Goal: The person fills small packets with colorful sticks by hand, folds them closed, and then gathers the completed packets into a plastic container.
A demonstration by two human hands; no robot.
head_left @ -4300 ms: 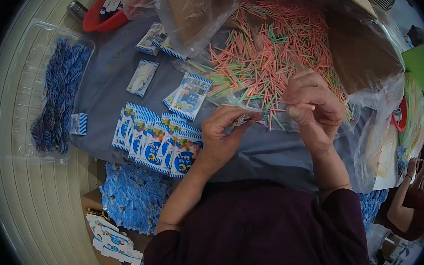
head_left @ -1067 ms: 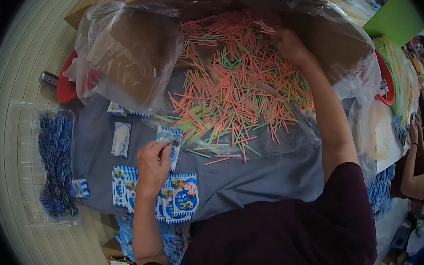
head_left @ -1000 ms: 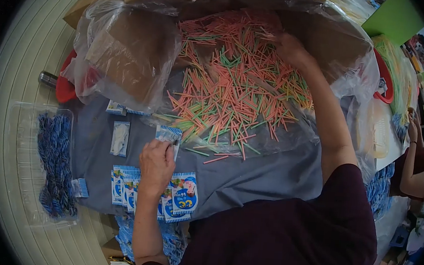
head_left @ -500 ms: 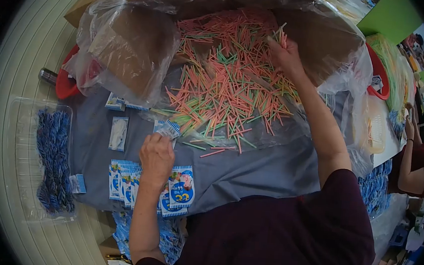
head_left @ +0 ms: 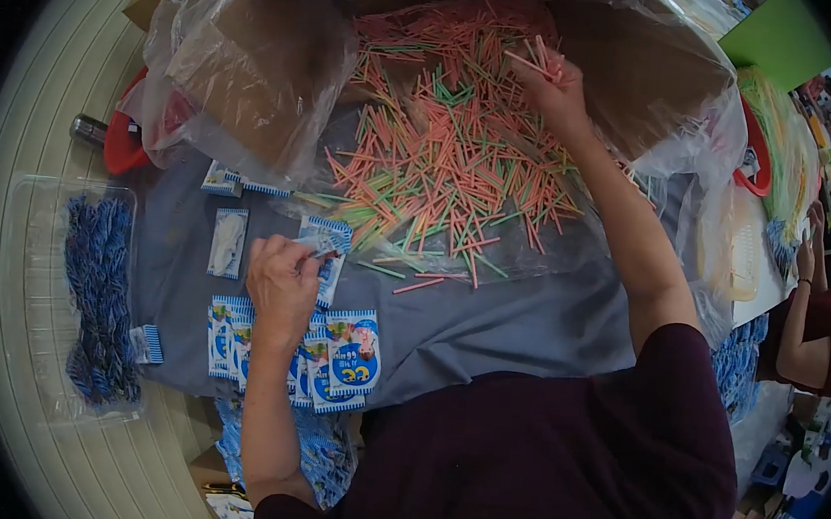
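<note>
My left hand [head_left: 283, 273] is closed, its fingertips pinching the edge of a small blue-and-white packet [head_left: 331, 237] on the grey cloth. My right hand [head_left: 554, 87] is closed round a few thin pink sticks [head_left: 538, 60], held over the far right part of a big pile of pink, green and yellow sticks [head_left: 451, 179]. The pile spreads out from a plastic-lined cardboard box. Below my left hand lies an overlapping row of printed packets [head_left: 354, 352]. Another packet [head_left: 228, 243], its whitish side up, lies left of the hand.
Clear plastic sheeting [head_left: 254, 81] drapes over the box at the back. On the left stand a clear tray [head_left: 20, 326] with dark blue twisted strands [head_left: 100, 303] and a metal flask [head_left: 88, 130]. Red basins [head_left: 127, 144] flank the box. Another person's arm [head_left: 800, 309] shows at far right.
My left hand has shifted left and slightly down, uncovering more of the packet. My right hand has turned, and its sticks now point more to the left. The view has tilted slightly.
</note>
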